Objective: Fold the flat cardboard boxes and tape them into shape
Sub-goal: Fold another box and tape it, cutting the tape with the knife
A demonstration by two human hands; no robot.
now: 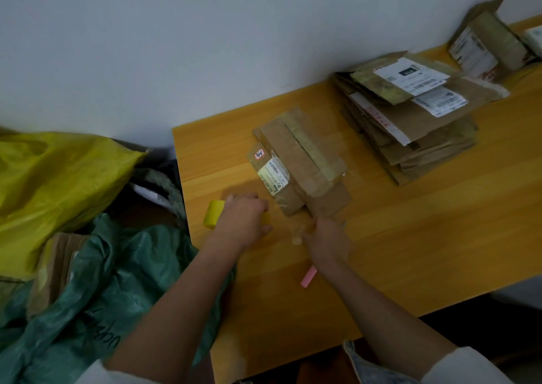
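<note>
A small flattened cardboard box point(302, 163) with old tape and a shipping label lies on the wooden table point(410, 237). My left hand point(243, 222) is closed over a yellow tape dispenser point(213, 213) near the table's left edge. My right hand point(328, 240) rests at the box's near corner; a pink object, maybe a cutter point(308, 276), sticks out beneath it. Clear tape seems to stretch between the two hands, but it is blurred.
A stack of flattened boxes point(416, 125) with white labels sits at the back right, and another folded box point(487, 40) leans on the wall. Left of the table stand a yellow bag point(52, 184) and a green bag point(117, 281) with cardboard inside.
</note>
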